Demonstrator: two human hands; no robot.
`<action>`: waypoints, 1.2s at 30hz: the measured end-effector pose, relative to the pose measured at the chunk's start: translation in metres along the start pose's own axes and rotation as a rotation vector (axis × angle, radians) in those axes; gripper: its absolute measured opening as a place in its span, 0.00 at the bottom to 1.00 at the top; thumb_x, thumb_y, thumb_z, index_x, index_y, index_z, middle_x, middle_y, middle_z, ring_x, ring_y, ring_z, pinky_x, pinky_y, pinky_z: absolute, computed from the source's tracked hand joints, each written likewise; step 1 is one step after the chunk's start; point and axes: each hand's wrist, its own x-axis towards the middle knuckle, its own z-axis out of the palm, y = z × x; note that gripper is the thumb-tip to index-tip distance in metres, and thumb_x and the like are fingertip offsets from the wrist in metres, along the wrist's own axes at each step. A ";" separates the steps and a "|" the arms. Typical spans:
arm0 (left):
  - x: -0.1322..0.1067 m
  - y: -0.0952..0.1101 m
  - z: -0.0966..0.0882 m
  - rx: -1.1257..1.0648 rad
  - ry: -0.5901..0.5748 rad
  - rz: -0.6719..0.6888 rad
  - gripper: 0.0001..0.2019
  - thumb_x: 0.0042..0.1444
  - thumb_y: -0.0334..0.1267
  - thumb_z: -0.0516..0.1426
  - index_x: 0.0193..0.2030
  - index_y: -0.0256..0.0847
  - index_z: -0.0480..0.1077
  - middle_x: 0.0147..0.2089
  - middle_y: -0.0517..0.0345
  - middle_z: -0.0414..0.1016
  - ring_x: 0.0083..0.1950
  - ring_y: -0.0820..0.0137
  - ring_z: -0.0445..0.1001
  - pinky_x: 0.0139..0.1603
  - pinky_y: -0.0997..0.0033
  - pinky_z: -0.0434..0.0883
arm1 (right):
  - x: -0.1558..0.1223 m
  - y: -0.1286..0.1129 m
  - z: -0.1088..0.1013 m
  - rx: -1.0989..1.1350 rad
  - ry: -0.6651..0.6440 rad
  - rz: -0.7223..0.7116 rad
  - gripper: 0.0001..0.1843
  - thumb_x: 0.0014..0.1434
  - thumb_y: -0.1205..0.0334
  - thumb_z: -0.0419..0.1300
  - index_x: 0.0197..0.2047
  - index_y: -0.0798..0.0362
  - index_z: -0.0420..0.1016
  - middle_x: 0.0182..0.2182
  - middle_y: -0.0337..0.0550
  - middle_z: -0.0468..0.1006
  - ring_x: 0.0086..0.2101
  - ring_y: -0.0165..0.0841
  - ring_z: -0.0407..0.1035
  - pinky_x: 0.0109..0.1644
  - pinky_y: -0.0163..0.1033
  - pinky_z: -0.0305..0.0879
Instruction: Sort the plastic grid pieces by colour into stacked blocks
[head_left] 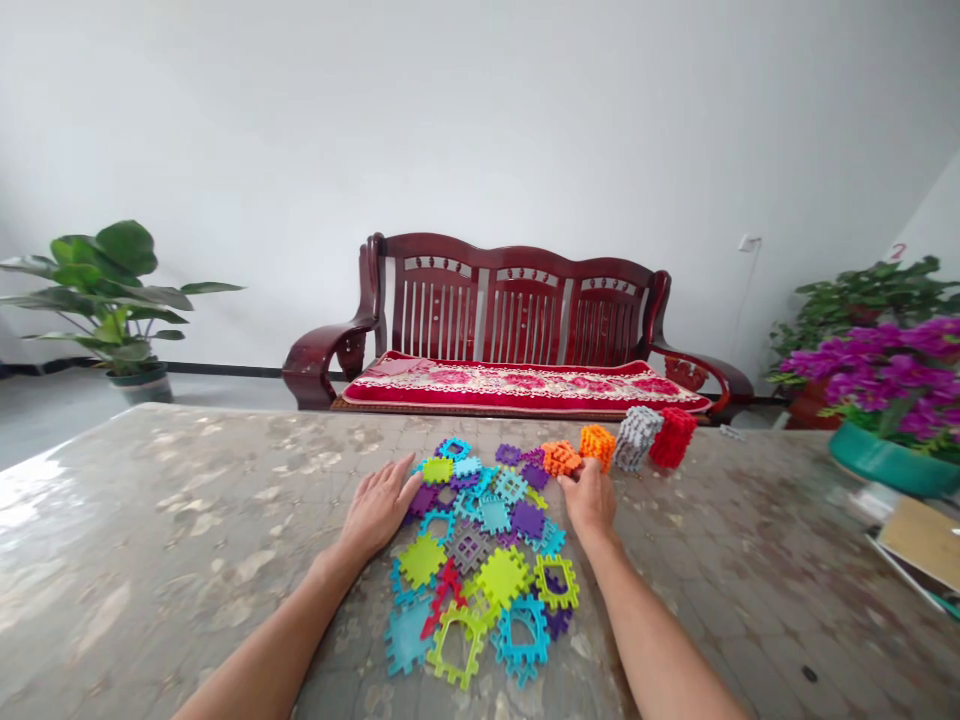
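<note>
Well left of the left hand (381, 505) stands a potted plant (127, 248). This hand rests, fingers apart, at the edge of the tile pile (504, 577), which fills the space between both hands. The right hand (591, 502) is at the orange tiles (561, 458); whether clamped, one cannot tell. Close beyond it stand an orange stack (598, 441), a grey stack (634, 438), a red stack (673, 438).
</note>
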 end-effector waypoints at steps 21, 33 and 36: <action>-0.001 0.026 0.011 -0.115 0.109 -0.029 0.27 0.66 0.47 0.41 0.68 0.40 0.58 0.68 0.46 0.65 0.68 0.62 0.63 0.68 0.57 0.59 | -0.048 0.009 -0.024 0.496 -0.488 -0.341 0.32 0.39 0.56 0.71 0.50 0.49 0.74 0.49 0.45 0.78 0.50 0.41 0.71 0.58 0.48 0.63; -0.002 0.004 0.003 -0.208 0.191 -0.165 0.23 0.62 0.42 0.47 0.61 0.40 0.67 0.60 0.50 0.75 0.60 0.64 0.72 0.62 0.64 0.67 | -0.049 0.009 -0.018 0.596 -0.453 -0.272 0.24 0.46 0.57 0.65 0.48 0.52 0.75 0.42 0.46 0.81 0.45 0.39 0.74 0.53 0.46 0.68; -0.001 0.003 0.004 -0.199 0.196 -0.185 0.23 0.61 0.41 0.48 0.61 0.41 0.68 0.59 0.51 0.76 0.58 0.64 0.74 0.60 0.65 0.69 | -0.048 0.007 -0.019 0.698 -0.414 -0.176 0.24 0.45 0.55 0.64 0.47 0.53 0.75 0.35 0.45 0.80 0.37 0.38 0.75 0.45 0.44 0.71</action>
